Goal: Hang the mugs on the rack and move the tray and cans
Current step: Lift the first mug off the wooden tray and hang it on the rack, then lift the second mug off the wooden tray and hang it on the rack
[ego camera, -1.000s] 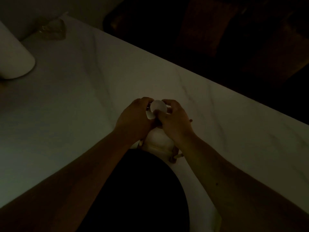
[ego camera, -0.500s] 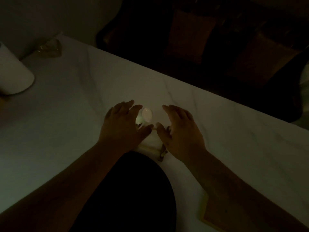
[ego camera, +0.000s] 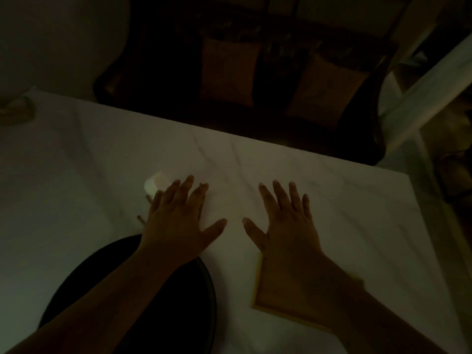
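The scene is very dark. A white mug [ego camera: 155, 184] shows just beyond my left hand [ego camera: 178, 221], with thin wooden pegs of the rack [ego camera: 142, 218] sticking out at the hand's left side; most of the rack is hidden under the hand. My left hand hovers flat with fingers spread and holds nothing. My right hand [ego camera: 286, 221] is also spread and empty, over the white marble table [ego camera: 357, 213]. A flat wooden tray [ego camera: 275, 295] lies under my right wrist. No cans are visible.
A round black object [ego camera: 163, 302] lies near the table's front edge under my left forearm. Beyond the table's far edge stands a dark chair [ego camera: 229, 72] with cushions. A small glass object [ego camera: 18, 111] sits at the far left corner.
Both hands have let go of the mug and opened, spreading apart; the right hand has moved right. The view has swung to the right, so the rack now sits left of centre.
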